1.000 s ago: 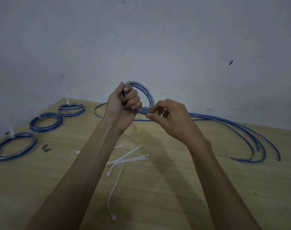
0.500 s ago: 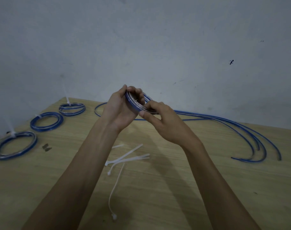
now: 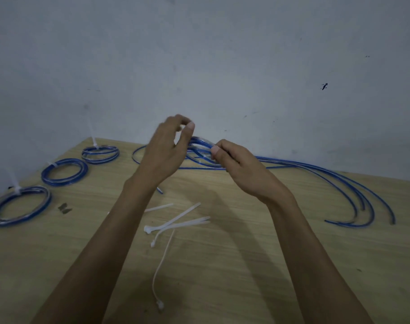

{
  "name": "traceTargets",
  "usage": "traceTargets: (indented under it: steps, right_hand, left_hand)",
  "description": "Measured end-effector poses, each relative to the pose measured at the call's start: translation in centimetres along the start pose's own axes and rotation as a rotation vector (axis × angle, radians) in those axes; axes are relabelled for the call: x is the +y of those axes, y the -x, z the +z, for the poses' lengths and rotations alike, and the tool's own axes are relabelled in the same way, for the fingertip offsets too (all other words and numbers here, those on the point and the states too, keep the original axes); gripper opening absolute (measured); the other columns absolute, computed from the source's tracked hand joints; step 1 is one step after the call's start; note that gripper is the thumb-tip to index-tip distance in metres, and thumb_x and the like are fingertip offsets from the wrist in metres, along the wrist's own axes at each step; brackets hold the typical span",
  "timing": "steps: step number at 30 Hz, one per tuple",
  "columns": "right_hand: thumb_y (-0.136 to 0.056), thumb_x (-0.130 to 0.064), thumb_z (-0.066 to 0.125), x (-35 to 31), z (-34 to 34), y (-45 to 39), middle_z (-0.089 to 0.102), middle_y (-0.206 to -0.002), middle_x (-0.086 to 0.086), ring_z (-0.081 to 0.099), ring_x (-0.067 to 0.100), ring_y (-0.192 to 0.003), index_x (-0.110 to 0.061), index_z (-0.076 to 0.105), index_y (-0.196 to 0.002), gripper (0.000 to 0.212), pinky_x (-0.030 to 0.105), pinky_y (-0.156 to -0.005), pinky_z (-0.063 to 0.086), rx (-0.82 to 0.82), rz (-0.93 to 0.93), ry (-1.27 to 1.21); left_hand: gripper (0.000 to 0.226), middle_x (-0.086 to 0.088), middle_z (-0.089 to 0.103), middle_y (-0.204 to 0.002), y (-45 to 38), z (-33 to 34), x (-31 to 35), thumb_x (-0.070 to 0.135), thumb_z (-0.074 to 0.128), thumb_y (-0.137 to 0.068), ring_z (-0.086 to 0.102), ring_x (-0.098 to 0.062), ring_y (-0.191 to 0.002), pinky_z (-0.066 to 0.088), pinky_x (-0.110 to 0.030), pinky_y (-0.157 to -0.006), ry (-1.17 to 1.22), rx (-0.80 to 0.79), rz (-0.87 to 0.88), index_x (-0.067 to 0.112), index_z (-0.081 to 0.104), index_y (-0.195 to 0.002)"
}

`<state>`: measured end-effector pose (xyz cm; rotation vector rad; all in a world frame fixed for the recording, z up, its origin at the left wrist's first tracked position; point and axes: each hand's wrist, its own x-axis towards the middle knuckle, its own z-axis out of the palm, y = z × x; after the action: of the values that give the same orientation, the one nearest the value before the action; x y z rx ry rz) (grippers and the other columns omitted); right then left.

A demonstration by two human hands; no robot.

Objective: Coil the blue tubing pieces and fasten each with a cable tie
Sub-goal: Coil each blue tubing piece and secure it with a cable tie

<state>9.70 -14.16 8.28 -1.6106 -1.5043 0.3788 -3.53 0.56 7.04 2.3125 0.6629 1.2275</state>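
Lying nearest on the pale wooden tabletop (image 3: 246,265) is a long white plastic cable tie (image 3: 163,260), its head end closest to the camera, and just beyond it a small loose bunch of white cable ties (image 3: 178,222) crossing one another. Both bare forearms reach up over them. Over to the left, a small dark scrap (image 3: 65,207) sits beside the nearest finished blue tubing coil (image 3: 19,205), which has a white tie standing up from it. Further back, the right hand (image 3: 236,163) pinches the half-wound blue-and-clear tubing coil (image 3: 200,152) between thumb and fingers, holding it just above the tabletop. The left hand (image 3: 169,148) hovers right beside that coil, blurred, fingers and thumb loosely curved with a gap between them; it grips nothing that I can make out. On the right, several loose blue tubing lengths (image 3: 353,195) sweep in long curves across the tabletop, running back toward the hands. On the left, a second tied blue coil (image 3: 64,171) lies behind the first, and a third tied blue coil (image 3: 100,154) sits near the far edge. Behind everything rises the grey-blue painted wall (image 3: 222,54).
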Motion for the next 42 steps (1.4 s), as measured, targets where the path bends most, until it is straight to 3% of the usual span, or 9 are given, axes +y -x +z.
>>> traceTargets:
  steps: [2,5,16,20,28,31,34,37,42]
  right_hand:
    - [-0.108,-0.033,0.044,0.4,-0.3,0.0,0.048,-0.077,-0.008,0.043,0.008,-0.073,-0.023,0.056,-0.084,0.029,0.028,-0.073,0.037,0.017,0.046,-0.081]
    - [-0.107,-0.034,0.045,0.6,-0.9,0.2,0.046,-0.082,0.001,0.043,0.015,-0.078,-0.023,0.058,-0.083,0.03,0.031,-0.076,0.037,0.027,0.141,-0.2]
    - [-0.106,-0.041,0.047,1.2,0.3,-0.3,0.048,-0.076,-0.008,0.046,0.014,-0.08,-0.029,0.067,-0.079,0.036,0.035,-0.077,0.039,0.117,0.324,-0.386]
    - [-0.106,-0.041,0.044,1.2,1.7,-0.7,0.047,-0.082,-0.004,0.045,0.013,-0.081,-0.022,0.068,-0.096,0.032,0.034,-0.075,0.038,0.128,0.33,-0.37]
    - [-0.105,-0.038,0.047,1.3,7.7,-1.4,0.063,-0.101,-0.01,0.062,0.013,-0.1,-0.021,0.061,-0.109,0.023,0.036,-0.088,0.051,0.359,0.317,-0.319]
    - [-0.102,-0.018,0.048,1.7,10.1,-1.2,0.067,-0.094,-0.006,0.064,0.015,-0.092,-0.015,0.068,-0.105,0.021,0.032,-0.084,0.05,0.135,0.213,-0.041]
    - [-0.1,-0.013,0.05,1.7,12.9,-1.2,0.069,-0.112,0.001,0.059,0.014,-0.098,-0.015,0.07,-0.112,0.024,0.031,-0.084,0.048,-0.118,0.103,0.223]
    - [-0.101,-0.018,0.051,1.7,15.3,-1.5,0.06,-0.127,0.004,0.05,0.022,-0.116,-0.014,0.066,-0.124,0.028,0.04,-0.093,0.047,-0.223,-0.029,0.425]
    - [-0.102,-0.022,0.05,2.2,16.1,-1.9,0.053,-0.127,0.005,0.043,0.025,-0.118,-0.018,0.065,-0.121,0.025,0.041,-0.094,0.042,-0.342,0.01,0.619]
  left_hand:
    - [0.033,0.005,0.068,-0.103,0.0,0.3,0.8,0.039,0.038,-0.107,0.063,-0.008,-0.098,0.049,-0.024,-0.086,0.195,-0.176,0.078,0.02,0.065,-0.109]
    - [0.027,0.004,0.066,-0.085,0.1,1.0,1.3,0.038,0.047,-0.105,0.064,-0.016,-0.083,0.051,-0.034,-0.077,0.129,-0.251,0.161,0.019,0.064,-0.097]
    - [0.044,-0.004,0.051,-0.064,0.2,1.1,1.4,0.047,0.048,-0.102,0.051,-0.021,-0.053,0.039,-0.021,-0.049,0.063,-0.422,-0.006,0.008,0.06,-0.086]
    - [0.045,0.002,0.05,-0.059,0.1,0.1,0.9,0.047,0.046,-0.103,0.05,-0.016,-0.049,0.044,-0.033,-0.055,0.133,-0.535,-0.101,0.013,0.048,-0.073]
    - [0.048,-0.01,0.048,-0.066,-0.9,-5.0,-2.2,0.044,0.042,-0.105,0.046,-0.023,-0.056,0.039,-0.04,-0.059,-0.102,-0.393,-0.131,0.009,0.047,-0.073]
    - [0.048,-0.008,0.045,-0.066,-1.0,-6.6,-4.2,0.045,0.04,-0.105,0.043,-0.023,-0.056,0.038,-0.038,-0.06,-0.125,-0.308,-0.208,0.011,0.043,-0.072]
    - [0.046,-0.008,0.043,-0.067,-1.0,-7.1,-4.8,0.046,0.038,-0.105,0.042,-0.018,-0.053,0.037,-0.037,-0.059,-0.108,-0.258,-0.234,0.011,0.042,-0.075]
    - [0.048,-0.008,0.043,-0.067,-1.0,-6.4,-4.6,0.046,0.036,-0.106,0.042,-0.019,-0.055,0.036,-0.038,-0.058,-0.097,-0.217,-0.203,0.008,0.043,-0.078]
    - [0.05,-0.007,0.045,-0.066,-1.1,-5.5,-4.6,0.048,0.034,-0.106,0.044,-0.022,-0.058,0.041,-0.042,-0.06,-0.055,-0.201,-0.198,0.008,0.044,-0.078]
